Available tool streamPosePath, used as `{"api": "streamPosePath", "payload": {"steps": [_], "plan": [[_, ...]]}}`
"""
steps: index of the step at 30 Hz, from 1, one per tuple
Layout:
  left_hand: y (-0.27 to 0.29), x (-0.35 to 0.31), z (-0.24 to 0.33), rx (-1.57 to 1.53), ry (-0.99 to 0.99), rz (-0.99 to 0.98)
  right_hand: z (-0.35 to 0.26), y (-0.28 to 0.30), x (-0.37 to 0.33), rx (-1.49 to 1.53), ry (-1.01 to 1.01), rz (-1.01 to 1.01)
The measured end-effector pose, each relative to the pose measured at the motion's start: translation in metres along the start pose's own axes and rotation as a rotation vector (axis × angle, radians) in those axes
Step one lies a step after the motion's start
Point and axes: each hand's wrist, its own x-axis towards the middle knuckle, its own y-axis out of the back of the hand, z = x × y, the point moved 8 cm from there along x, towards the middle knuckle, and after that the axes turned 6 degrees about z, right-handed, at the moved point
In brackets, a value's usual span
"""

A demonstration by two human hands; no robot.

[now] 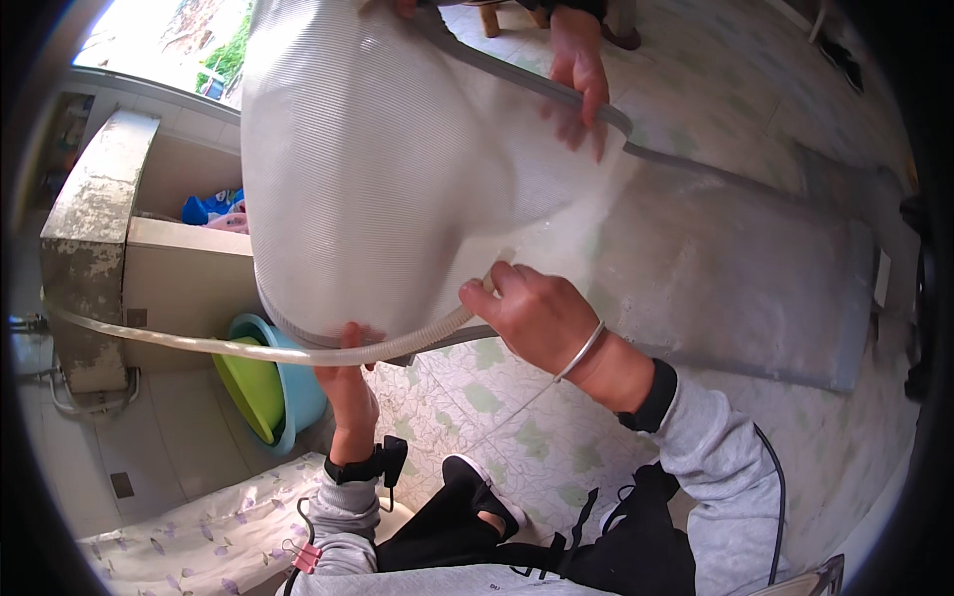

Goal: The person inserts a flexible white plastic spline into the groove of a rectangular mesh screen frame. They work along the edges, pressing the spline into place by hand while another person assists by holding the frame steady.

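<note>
A large, limp mesh screen (368,169) with grey bound edges spreads across the middle and bulges upward on the left. My left hand (350,392) is closed on its near edge, the fingers partly hidden behind the mesh. In my right hand (537,308), closed near its end, is a clear ribbed hose (268,352) whose tip points at the screen. The hose runs off to the left, passing over the screen's edge by my left hand. Across from me, a co-worker's hand (579,74) holds the far grey edge, its fingers showing through the mesh.
At the left stands a concrete basin (89,199) with blue and pink items inside. Below it, a blue tub (298,397) holds a green basin (246,387). The screen's flat part (735,268) reaches right over the patterned tile floor (477,397). Flowered cloth (199,536) lies lower left.
</note>
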Motion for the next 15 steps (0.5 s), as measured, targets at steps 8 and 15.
{"api": "streamPosePath", "payload": {"steps": [8,15], "plan": [[0.002,-0.016,-0.006,0.137,-0.025,-0.003,0.017,-0.003,-0.004,-0.053,-0.052,-0.058],[-0.036,-0.065,-0.032,0.359,0.264,-0.556,0.03,0.003,-0.019,-0.069,-0.147,-0.054]]}}
